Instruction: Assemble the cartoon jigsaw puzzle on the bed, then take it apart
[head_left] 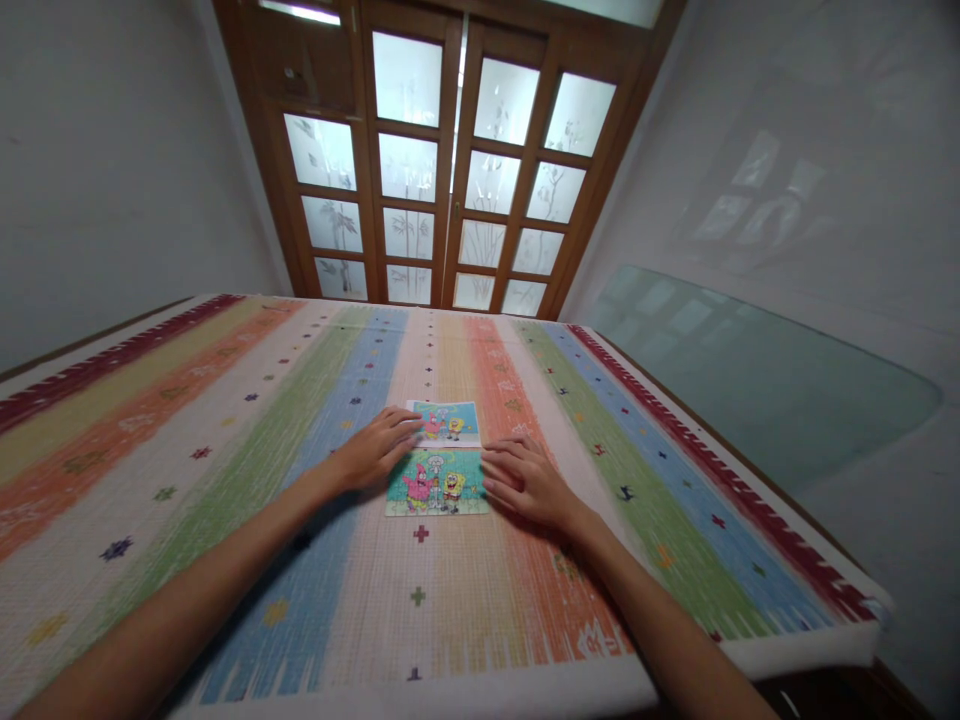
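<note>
An assembled jigsaw puzzle (436, 490) with cartoon figures, one pink and one yellow, lies flat on the striped cloth. Just beyond it is a picture card (456, 412) showing the same figures, its near edge close to the puzzle's far edge. My left hand (384, 446) rests at the left side of the card, fingers stretched out and the tips at its edge. On the other side, my right hand (531, 486) lies with loosely bent, parted fingers by the puzzle's upper right edge. Neither hand grips anything that I can see.
The multicoloured striped cloth (300, 560) covers a wide, padded-looking surface with a white border. A pale green rounded panel (765, 370) stands by the right wall. Wooden doors (454, 180) with frosted panes rise beyond the far edge.
</note>
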